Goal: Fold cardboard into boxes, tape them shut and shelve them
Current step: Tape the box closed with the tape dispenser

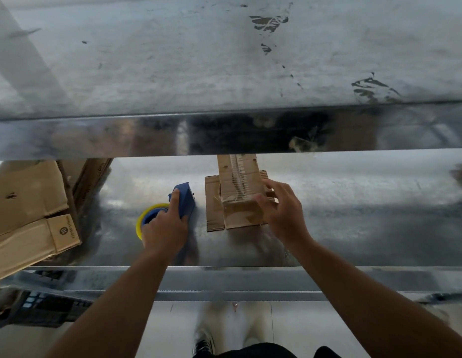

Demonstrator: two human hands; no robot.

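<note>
A long, narrow taped cardboard box (239,192) lies on the metal shelf (354,215), on top of a flat piece of cardboard (212,202). My right hand (279,210) touches the box's right side near its front end, fingers loosely spread. My left hand (165,226) grips a blue tape dispenser (184,200) with a yellow-rimmed tape roll (147,218), resting on the shelf left of the box.
Several flattened and folded cardboard boxes (28,208) lie stacked at the shelf's left end. A higher metal shelf (224,73) spans the top of the view, its front lip hiding the far end of the narrow box. Below are pale floor and my shoes (204,342).
</note>
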